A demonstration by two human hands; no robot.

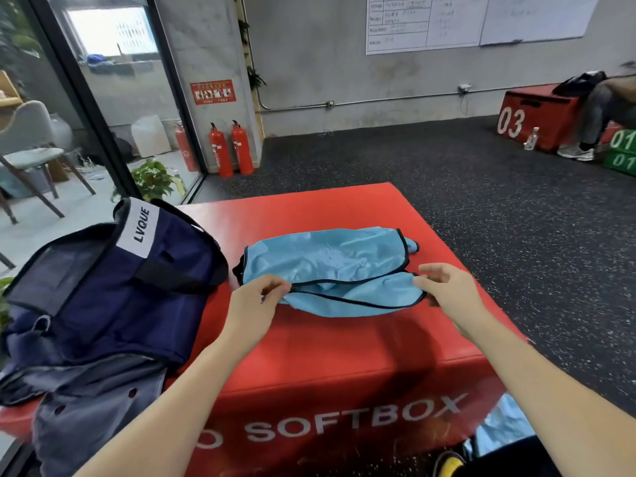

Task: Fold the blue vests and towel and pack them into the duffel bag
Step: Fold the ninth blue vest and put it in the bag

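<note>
A light blue vest (330,263) with black trim lies partly folded on the red soft box (309,356). My left hand (256,301) pinches the vest's near left edge. My right hand (444,290) pinches its near right edge. A navy duffel bag (103,287) marked LVQUE sits open on the left of the box, its grey lining spilling toward me. More light blue fabric (499,428) hangs at the lower right beside the box; I cannot tell whether it is a vest or the towel.
Dark speckled rubber floor (516,218) surrounds the box. Two red fire extinguishers (230,149) stand by the back wall. Red and green numbered boxes (537,115) with a seated person are at the far right. A glass wall (103,115) runs along the left.
</note>
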